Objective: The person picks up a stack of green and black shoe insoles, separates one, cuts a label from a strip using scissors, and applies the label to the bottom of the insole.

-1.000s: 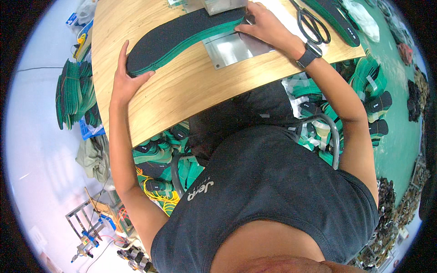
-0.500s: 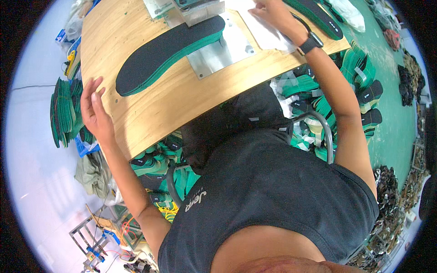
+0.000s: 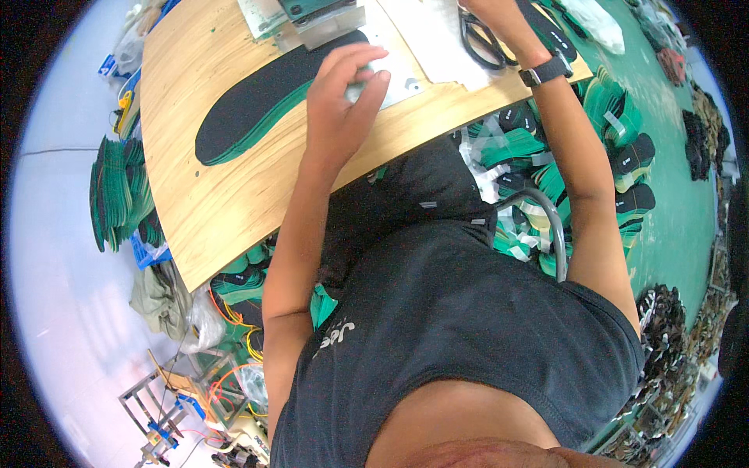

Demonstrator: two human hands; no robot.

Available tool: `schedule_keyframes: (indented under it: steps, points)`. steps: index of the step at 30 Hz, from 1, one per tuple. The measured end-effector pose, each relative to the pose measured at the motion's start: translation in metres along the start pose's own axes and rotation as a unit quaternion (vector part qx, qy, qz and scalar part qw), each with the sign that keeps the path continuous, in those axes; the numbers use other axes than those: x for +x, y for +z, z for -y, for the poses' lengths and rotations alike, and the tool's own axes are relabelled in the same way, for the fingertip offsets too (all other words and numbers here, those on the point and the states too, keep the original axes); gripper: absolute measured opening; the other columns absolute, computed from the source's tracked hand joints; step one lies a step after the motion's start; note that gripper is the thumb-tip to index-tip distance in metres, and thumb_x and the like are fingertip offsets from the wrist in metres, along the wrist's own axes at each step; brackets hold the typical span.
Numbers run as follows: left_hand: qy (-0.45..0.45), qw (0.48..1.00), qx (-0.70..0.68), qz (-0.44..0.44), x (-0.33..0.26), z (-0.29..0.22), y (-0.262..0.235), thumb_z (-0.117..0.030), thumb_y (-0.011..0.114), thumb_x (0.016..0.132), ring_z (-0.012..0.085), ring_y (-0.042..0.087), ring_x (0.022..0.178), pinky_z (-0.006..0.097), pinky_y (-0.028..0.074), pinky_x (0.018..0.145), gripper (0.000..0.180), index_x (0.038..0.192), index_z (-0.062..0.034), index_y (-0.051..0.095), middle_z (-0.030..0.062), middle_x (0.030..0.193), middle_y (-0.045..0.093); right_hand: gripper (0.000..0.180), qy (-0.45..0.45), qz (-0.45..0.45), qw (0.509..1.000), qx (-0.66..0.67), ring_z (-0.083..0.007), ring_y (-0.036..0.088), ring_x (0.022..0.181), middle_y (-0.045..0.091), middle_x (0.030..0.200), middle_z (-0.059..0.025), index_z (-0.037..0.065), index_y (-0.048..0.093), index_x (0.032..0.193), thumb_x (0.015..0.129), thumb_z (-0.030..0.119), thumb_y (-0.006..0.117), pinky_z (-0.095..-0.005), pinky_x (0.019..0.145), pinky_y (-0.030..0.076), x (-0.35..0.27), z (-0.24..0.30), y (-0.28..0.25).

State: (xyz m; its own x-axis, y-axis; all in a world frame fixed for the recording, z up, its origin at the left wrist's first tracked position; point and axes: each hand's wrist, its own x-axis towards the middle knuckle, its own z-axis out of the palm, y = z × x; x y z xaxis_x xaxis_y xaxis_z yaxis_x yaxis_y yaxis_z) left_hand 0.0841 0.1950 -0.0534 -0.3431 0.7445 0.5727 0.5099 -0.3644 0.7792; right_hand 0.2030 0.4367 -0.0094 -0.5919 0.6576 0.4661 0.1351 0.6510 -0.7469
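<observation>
A stack of black-topped, green insoles (image 3: 246, 105) lies across the wooden table, its far end reaching under a metal machine block (image 3: 328, 27). My left hand (image 3: 339, 101) is over the stack's right side, beside the metal plate (image 3: 402, 90), with thumb and fingers apart and nothing between them. At the top edge is my right hand (image 3: 499, 12), wearing a black wristwatch (image 3: 544, 72); its fingertips are cut off by the frame. Just below it, black looped handles (image 3: 484, 47), like those of scissors, rest on a white sheet (image 3: 441, 58).
Another black and green insole (image 3: 550, 31) lies at the table's far right corner. Bundled insoles (image 3: 624, 156) are piled right of and below the table (image 3: 226, 210). More bundles (image 3: 117, 191) stand off its left edge. A grey curved metal tube (image 3: 550, 210) is beside my body.
My left hand has moved right, from the table's left edge to over the insole stack. My right hand has shifted up and slightly right, uncovering the black loops.
</observation>
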Motion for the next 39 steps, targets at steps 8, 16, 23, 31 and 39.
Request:
schedule_keyframes:
  steps: [8, 16, 23, 31, 39]
  points:
    - [-0.079, 0.977, -0.187, -0.065, 0.036, -0.005, 0.056, -0.014, 0.066, 0.087, 0.0128, 0.062, 0.086, 0.024, 0.049, 0.074, 0.028, 0.107, 0.004, 0.061, 0.0095, 0.096, 0.067, 0.018, 0.074, 0.144, 0.972, 0.173, -0.0024, 0.047, 0.053, 0.056, 0.062, 0.003, 0.004, 0.061, 0.078, 0.088, 0.018, 0.066, -0.0197, 0.047, 0.037, -0.066, 0.081, -0.023]
    - [-0.246, 0.922, -0.29, -0.074, 0.011, -0.008, 0.036, -0.009, 0.06, 0.086, 0.0122, 0.054, 0.054, 0.024, 0.044, 0.05, 0.011, 0.087, 0.0017, 0.063, 0.0058, 0.07, 0.061, 0.029, 0.04, 0.088, 0.958, -0.269, -0.0364, 0.058, 0.07, 0.06, 0.077, -0.023, -0.006, 0.059, 0.081, 0.075, 0.021, 0.064, -0.0425, 0.064, 0.045, -0.063, -0.02, -0.051]
    - [-0.254, 0.922, -0.288, -0.057, -0.003, -0.015, 0.02, -0.013, 0.063, 0.088, 0.0042, 0.055, 0.068, 0.02, 0.044, 0.062, 0.013, 0.089, -0.0009, 0.066, 0.0004, 0.079, 0.064, 0.026, 0.158, 0.081, 0.98, -0.095, -0.0173, 0.06, 0.064, 0.068, 0.074, -0.0108, -0.002, 0.066, 0.088, 0.078, 0.021, 0.067, -0.0337, 0.057, 0.048, -0.051, -0.043, -0.073]
    - [-0.247, 0.943, -0.214, -0.056, -0.016, -0.009, 0.009, -0.013, 0.063, 0.087, 0.0041, 0.055, 0.064, 0.019, 0.043, 0.057, 0.014, 0.09, -0.0006, 0.068, 0.0006, 0.08, 0.066, 0.076, 0.138, 0.146, 0.91, 0.363, -0.0055, 0.045, 0.052, 0.058, 0.079, -0.0038, -0.005, 0.039, 0.135, 0.083, 0.043, 0.069, -0.0181, 0.048, 0.035, -0.15, 0.03, -0.039]
    - [-0.272, 0.921, -0.279, -0.025, -0.022, -0.016, -0.005, -0.013, 0.061, 0.091, 0.0105, 0.064, 0.076, 0.022, 0.05, 0.065, 0.018, 0.095, 0.0035, 0.066, 0.0069, 0.082, 0.068, 0.09, 0.203, 0.362, 0.863, 0.289, -0.0102, 0.045, 0.075, 0.048, 0.084, 0.0007, 0.002, 0.043, 0.134, 0.072, 0.059, 0.074, -0.0242, 0.065, 0.038, -0.193, 0.048, -0.038]
